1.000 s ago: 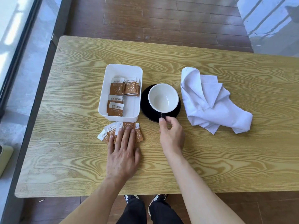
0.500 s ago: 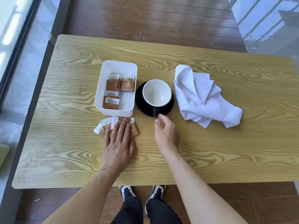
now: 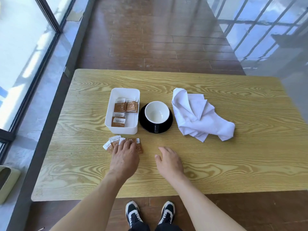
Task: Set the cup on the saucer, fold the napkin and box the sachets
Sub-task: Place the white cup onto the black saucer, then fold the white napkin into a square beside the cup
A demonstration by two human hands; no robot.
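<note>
A white cup (image 3: 156, 112) stands on the black saucer (image 3: 169, 126) in the middle of the table, its dark handle toward me. A crumpled white napkin (image 3: 198, 116) lies to its right. Left of the saucer is a white box (image 3: 122, 126) holding several brown sachets (image 3: 125, 106). More loose sachets (image 3: 113, 143) lie fanned on the table in front of the box. My left hand (image 3: 125, 157) rests flat on them, fingers spread. My right hand (image 3: 169, 160) hovers over the table, near me and below the saucer, holding nothing.
The wooden table (image 3: 233, 164) has a dark floor beyond its far edge. A glass wall runs along the left and a railing at the back right. A pale green object (image 3: 6, 182) sits on the floor at the left. My shoes (image 3: 150, 214) show under the near edge.
My right hand has let go of the cup handle and drawn back toward me. The left hand stays on the loose sachets. The camera has tilted up.
</note>
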